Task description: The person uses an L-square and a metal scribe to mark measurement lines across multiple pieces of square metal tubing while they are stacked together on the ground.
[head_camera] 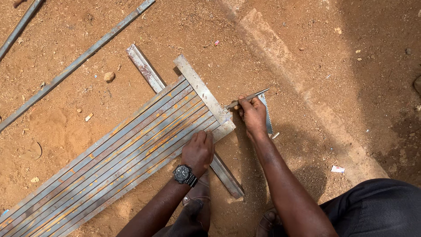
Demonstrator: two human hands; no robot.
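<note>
A bundle of several long rusty grey steel bars lies side by side on the red dirt, running from lower left to the middle. A flat steel strip lies across the bundle's end. My left hand, with a black wristwatch, presses down on the bars near that end. My right hand grips a thin metal scriber whose tip meets the strip's edge. Under that hand a toothed blade lies on the ground.
An angle bar runs under the bundle and out toward my feet. Two long thin bars lie at the upper left. A raised concrete edge crosses the ground on the right. Small stones and paper scraps are scattered about.
</note>
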